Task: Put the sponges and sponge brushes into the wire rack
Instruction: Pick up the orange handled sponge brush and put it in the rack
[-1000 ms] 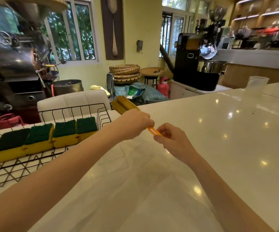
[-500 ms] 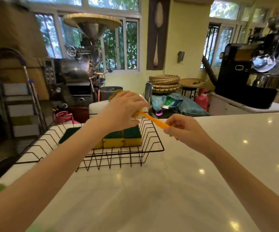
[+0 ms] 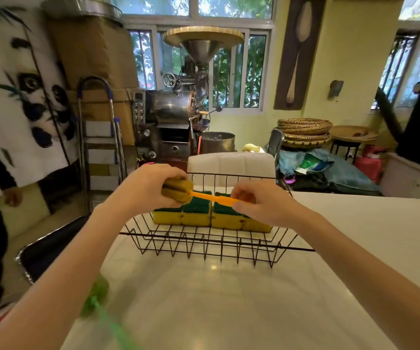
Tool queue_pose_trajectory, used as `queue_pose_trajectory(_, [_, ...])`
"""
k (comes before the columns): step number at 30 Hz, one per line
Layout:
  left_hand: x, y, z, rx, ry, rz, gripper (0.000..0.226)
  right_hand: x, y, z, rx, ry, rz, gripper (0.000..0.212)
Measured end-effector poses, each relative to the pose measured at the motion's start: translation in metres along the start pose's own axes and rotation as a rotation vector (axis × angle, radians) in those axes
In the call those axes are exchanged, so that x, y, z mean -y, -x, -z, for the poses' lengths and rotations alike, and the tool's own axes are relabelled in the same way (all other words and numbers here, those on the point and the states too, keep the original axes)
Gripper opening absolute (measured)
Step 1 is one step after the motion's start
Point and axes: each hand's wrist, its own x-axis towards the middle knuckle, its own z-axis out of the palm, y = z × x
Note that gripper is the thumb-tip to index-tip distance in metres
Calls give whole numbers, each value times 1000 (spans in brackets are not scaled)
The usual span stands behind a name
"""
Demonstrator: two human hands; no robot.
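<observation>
I'm in a coffee shop's back room: a steel coffee roaster (image 3: 178, 107) with funnel hopper (image 3: 199, 50), stacked woven trays (image 3: 304, 132), and my white counter (image 3: 229, 299).

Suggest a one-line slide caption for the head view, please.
Both hands hold a sponge brush above sponges in the wire rack.

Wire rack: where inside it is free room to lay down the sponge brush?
The wire rack has a bare strip along its near side, between the near rim and the row of sponges. The middle is crowded by that row. The sponge brush, held by left hand and right hand, is above it.
</observation>
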Motion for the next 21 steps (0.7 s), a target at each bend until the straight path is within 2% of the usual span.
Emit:
queue_pose_trajectory(4, [17, 9, -16, 57, 92, 86, 48, -1, -17, -14, 150, 147, 16, 18])
queue_pose_trajectory(8, [30, 12, -28, 144, 121, 132, 40, -5, -27, -23, 228, 171, 16, 22])
queue_pose_trajectory(13, [39, 14, -38, 305, 35, 117, 37, -6, -38, -36, 327, 375, 63, 10])
queue_pose_trajectory(21, [42, 4, -46, 471, -162, 70, 39, -8, -39, -48, 476, 409, -27, 32])
